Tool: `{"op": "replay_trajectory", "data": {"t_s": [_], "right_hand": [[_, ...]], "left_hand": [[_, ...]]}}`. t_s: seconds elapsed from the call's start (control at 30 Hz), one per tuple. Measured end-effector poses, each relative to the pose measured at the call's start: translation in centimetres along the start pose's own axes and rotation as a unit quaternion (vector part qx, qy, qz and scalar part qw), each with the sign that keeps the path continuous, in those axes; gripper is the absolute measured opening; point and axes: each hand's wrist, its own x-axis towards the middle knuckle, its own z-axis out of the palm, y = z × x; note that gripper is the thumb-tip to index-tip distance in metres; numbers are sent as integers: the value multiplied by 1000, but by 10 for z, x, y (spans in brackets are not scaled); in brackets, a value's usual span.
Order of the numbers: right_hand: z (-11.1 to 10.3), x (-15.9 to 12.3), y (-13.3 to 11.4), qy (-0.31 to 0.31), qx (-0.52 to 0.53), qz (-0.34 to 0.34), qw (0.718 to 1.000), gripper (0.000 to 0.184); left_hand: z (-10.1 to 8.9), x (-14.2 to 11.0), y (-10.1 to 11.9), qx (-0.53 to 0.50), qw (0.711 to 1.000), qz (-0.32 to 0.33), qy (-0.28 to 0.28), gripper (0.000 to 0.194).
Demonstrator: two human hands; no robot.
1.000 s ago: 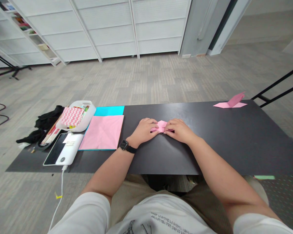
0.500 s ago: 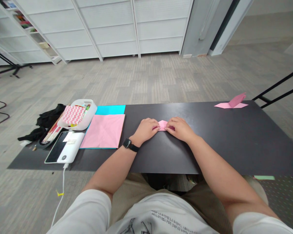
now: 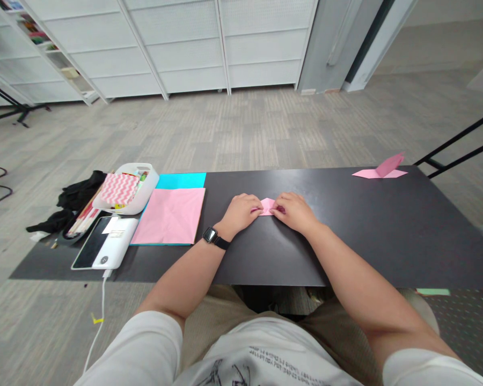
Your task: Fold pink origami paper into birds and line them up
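A small piece of folded pink paper (image 3: 267, 206) lies on the dark table between my hands, its top edge rising to a blunt peak. My left hand (image 3: 243, 209) grips its left end, fingers closed and pressed together. On the other end, my right hand (image 3: 293, 211) pinches the paper between thumb and fingers. Both ends of the paper are hidden under my fingers. Toward the far right corner stands a finished-looking pink folded paper figure (image 3: 382, 170) with a raised flap and two flat points.
Left of my hands lies a stack of pink paper sheets (image 3: 171, 214) over a cyan sheet (image 3: 181, 180). Beyond it are a white basket (image 3: 147, 190), a white power bank (image 3: 115, 244) on a phone-like slab, a dark pen tray and black cloth (image 3: 80, 192). A white cable (image 3: 101, 305) hangs off the edge.
My right hand has shifted very slightly left along the paper. The left hand keeps its place, and the view has moved a little.
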Motion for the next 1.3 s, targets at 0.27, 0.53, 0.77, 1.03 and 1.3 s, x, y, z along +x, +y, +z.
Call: {"op": "replay_trajectory", "data": {"t_s": [0.27, 0.53, 0.77, 1.03, 1.3], "right_hand": [[1, 0, 1, 4, 9, 4, 1000, 4], [2, -3, 4, 16, 25, 1, 1000, 2], [-2, -8, 18, 19, 31, -5, 999, 8], [-3, -8, 25, 7, 28, 1, 1000, 5], [-5, -8, 22, 19, 35, 0, 999, 11]], "left_hand": [[-1, -4, -8, -13, 999, 39, -17, 22], [-11, -7, -7, -13, 997, 55, -51, 31], [-10, -7, -8, -4, 997, 50, -54, 29], [-3, -4, 9, 24, 1000, -5, -8, 18], [5, 2, 19, 46, 997, -52, 16, 22]]}}
